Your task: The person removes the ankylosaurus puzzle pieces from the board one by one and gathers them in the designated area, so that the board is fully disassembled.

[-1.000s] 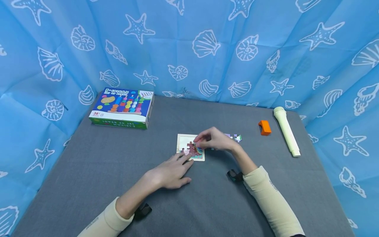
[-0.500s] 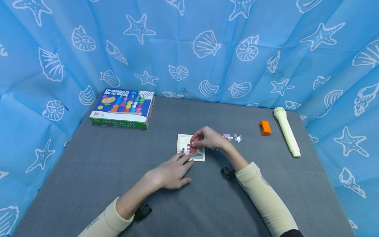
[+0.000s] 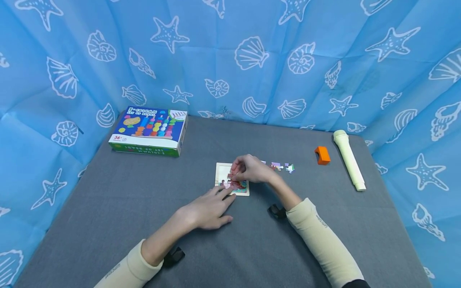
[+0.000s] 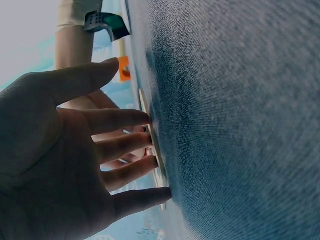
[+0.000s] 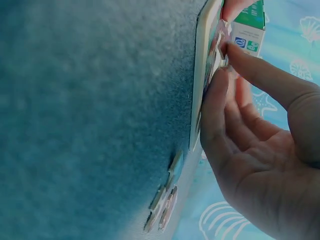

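A small square jigsaw puzzle board (image 3: 218, 170) with a pale rim lies mid-table, its near part covered by joined pieces. My right hand (image 3: 251, 168) is over its right side and pinches a reddish puzzle piece (image 3: 231, 175) between thumb and fingers. In the right wrist view that puzzle piece (image 5: 223, 61) sits at the fingertips, just off or touching the board; which one I cannot tell. Fingers spread and fairly straight, my left hand (image 3: 209, 210) rests its tips on the board's near edge. The left wrist view shows the left palm (image 4: 45, 155) and fingertips along that edge.
Loose puzzle pieces (image 3: 276, 166) lie right of the board, partly behind my right hand. Farther right are an orange arch block (image 3: 322, 155) and a pale yellow stick (image 3: 349, 160). A bead-set box (image 3: 147, 130) stands back left, before a blue curtain (image 3: 216, 60).
My right hand has shifted slightly left over the board, uncovering more loose pieces on the right. The reddish piece in its fingers now shows tilted. My left hand has stayed put.
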The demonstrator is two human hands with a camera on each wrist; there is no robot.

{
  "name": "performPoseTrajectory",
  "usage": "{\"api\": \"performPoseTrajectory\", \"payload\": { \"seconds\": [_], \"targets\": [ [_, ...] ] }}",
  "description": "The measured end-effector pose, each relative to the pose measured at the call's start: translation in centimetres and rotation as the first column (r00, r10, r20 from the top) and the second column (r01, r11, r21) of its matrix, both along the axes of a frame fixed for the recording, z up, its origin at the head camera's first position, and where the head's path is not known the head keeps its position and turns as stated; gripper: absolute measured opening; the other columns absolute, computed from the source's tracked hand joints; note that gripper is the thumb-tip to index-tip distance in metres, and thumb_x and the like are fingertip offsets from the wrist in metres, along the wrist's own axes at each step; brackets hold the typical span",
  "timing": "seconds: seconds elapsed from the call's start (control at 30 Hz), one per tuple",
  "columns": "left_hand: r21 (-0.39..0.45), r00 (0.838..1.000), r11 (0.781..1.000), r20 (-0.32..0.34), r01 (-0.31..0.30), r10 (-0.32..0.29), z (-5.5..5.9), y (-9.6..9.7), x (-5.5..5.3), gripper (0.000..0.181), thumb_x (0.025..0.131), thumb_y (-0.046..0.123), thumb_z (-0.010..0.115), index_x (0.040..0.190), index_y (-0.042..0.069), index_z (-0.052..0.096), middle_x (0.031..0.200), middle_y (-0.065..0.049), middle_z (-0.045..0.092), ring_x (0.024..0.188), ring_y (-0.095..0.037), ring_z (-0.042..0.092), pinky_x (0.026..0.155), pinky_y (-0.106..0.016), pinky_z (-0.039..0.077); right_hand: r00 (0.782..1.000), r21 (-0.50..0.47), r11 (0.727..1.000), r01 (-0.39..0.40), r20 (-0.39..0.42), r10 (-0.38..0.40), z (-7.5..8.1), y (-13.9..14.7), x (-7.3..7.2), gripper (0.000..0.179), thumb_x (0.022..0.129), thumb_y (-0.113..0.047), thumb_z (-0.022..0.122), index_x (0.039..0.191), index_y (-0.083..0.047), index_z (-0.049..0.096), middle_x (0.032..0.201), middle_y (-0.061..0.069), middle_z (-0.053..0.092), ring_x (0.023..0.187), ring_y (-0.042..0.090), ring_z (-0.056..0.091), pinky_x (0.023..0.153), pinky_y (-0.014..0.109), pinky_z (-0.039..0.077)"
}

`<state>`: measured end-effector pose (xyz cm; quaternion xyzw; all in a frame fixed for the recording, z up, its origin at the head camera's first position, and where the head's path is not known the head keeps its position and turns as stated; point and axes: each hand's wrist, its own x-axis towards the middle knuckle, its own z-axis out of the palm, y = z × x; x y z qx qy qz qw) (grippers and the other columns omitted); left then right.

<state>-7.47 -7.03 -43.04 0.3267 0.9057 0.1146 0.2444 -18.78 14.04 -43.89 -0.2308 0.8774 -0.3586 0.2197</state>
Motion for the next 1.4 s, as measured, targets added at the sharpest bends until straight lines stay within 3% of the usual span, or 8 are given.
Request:
{"api": "performPoseTrajectory", "payload": {
  "seconds": [0.2,0.37,0.7,1.1,1.4],
  "targets": [
    [0.015,1.000,1.000,0.009,-0.003,0.003,-0.1,0.1,-0.1,0.069,0.111,0.046,0.061,0.168,0.012,0.041,0.182,-0.008,0.026,0.170,-0.036,0.020,0.137,-0.058,0.027,1.000,-0.167,0.986,-0.005,0.025,0.009,0.1,0.8,0.6,0.016,0.095,0.000,0.080,0.109,0.000,0.073,0.097,0.012,0.073,0.085,0.012,0.067,0.079,0.022,0.059],
    [0.022,1.000,1.000,0.011,-0.007,0.006,-0.1,0.1,0.0,0.069,0.110,0.045,0.062,0.168,0.012,0.042,0.182,-0.008,0.026,0.170,-0.037,0.021,0.136,-0.059,0.027,0.999,-0.216,0.976,0.023,0.045,-0.013,0.8,2.2,1.1,0.017,0.096,0.000,0.079,0.112,0.001,0.073,0.099,0.015,0.073,0.085,0.013,0.068,0.076,0.022,0.059],
    [0.022,1.000,1.000,0.004,-0.012,0.012,-0.1,0.0,0.0,0.069,0.111,0.046,0.061,0.168,0.012,0.042,0.183,-0.008,0.025,0.170,-0.036,0.022,0.137,-0.057,0.028,0.990,-0.178,0.978,0.108,0.106,-0.090,2.1,6.7,1.9,0.023,0.098,-0.009,0.081,0.118,-0.001,0.072,0.105,0.018,0.076,0.086,0.015,0.071,0.078,0.027,0.062],
    [0.026,1.000,1.000,0.018,-0.017,0.017,0.0,0.1,0.2,0.069,0.111,0.044,0.062,0.168,0.012,0.041,0.183,-0.007,0.024,0.171,-0.036,0.020,0.137,-0.058,0.026,0.975,-0.118,0.974,0.193,0.137,-0.176,1.4,13.0,2.6,0.026,0.099,-0.007,0.078,0.121,0.003,0.070,0.111,0.022,0.074,0.090,0.015,0.071,0.082,0.022,0.061],
    [0.030,1.000,1.000,0.009,-0.010,0.010,0.0,0.0,0.3,0.069,0.111,0.043,0.062,0.168,0.011,0.041,0.183,-0.008,0.024,0.170,-0.036,0.021,0.136,-0.059,0.027,0.974,-0.054,0.978,0.203,0.115,-0.196,0.8,14.9,2.4,0.025,0.101,-0.003,0.074,0.124,0.005,0.070,0.111,0.023,0.073,0.091,0.019,0.070,0.082,0.020,0.061]
  ]
}}
